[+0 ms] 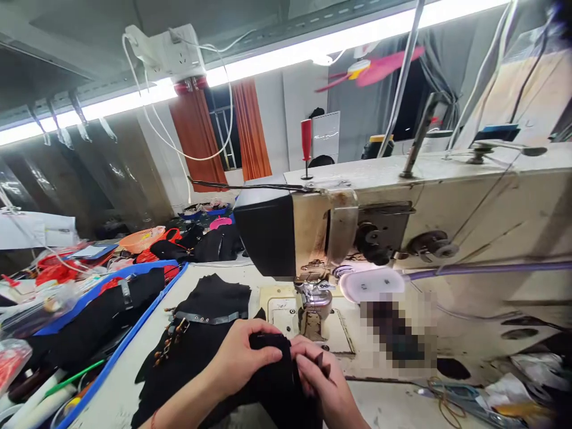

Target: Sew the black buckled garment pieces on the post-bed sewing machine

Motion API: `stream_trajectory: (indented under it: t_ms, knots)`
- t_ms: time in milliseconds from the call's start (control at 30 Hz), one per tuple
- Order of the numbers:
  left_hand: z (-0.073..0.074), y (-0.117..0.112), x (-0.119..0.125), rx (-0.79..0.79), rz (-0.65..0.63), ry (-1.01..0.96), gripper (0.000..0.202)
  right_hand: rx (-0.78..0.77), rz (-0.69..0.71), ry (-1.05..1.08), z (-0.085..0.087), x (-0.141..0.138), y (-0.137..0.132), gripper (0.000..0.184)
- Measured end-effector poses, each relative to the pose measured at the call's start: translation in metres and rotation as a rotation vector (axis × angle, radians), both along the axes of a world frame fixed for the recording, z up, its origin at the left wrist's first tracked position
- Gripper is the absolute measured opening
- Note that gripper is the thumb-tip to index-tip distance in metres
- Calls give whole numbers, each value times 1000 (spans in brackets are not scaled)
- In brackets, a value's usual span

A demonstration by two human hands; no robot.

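Black fabric is gripped between my two hands, just in front of the sewing machine's needle area. My left hand pinches its folded upper edge, thumb on top. On the other side of the fold, my right hand holds the cloth with bent fingers; a small dark piece sticks out there, its kind unclear. The presser foot area of the sewing machine lies just beyond the hands. To the left lies a black garment piece with a dark eyeletted strap and brown beads.
A blue-rimmed tray with black pieces and tools stands at left. A lit lamp sits beside the needle. Scissors and scraps lie at right. A red screwdriver stands on the machine head.
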State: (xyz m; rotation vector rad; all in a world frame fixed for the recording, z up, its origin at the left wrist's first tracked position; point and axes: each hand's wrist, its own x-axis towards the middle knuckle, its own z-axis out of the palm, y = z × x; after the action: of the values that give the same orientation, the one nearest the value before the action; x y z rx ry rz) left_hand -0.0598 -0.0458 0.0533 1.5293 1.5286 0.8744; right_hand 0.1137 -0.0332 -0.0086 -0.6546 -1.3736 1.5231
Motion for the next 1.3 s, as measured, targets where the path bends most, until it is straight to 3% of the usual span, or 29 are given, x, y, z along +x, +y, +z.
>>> stream_trajectory:
  t_ms: [167, 300, 433, 667, 767, 867, 1100, 1200, 1300]
  knots:
    - [0, 6, 8, -19, -19, 44, 28, 60, -204, -122, 5, 7, 5, 26]
    - [-5, 6, 13, -12, -34, 120, 21, 91, -216, -313, 19, 11, 6, 16]
    - [-7, 5, 17, -26, -11, 122, 18, 130, -204, -372, 20, 18, 8, 11]
    - [-6, 7, 17, -66, 7, 60, 21, -24, -420, -307, 3, 48, 12, 33]
    - [-5, 9, 20, -61, -7, 31, 21, 163, -339, -251, -1, 46, 1, 29]
    - [-5, 10, 24, -52, -6, 18, 21, 293, -345, -285, -1, 39, -9, 24]
    - [-14, 2, 36, 33, 78, 89, 14, 576, -394, -663, 3, 30, -7, 20]
    - [-18, -1, 39, 41, 97, 99, 13, 622, -450, -779, 0, 26, -5, 24]
    - [-19, -1, 40, 31, 105, 99, 13, 594, -426, -744, -3, 24, -3, 19]
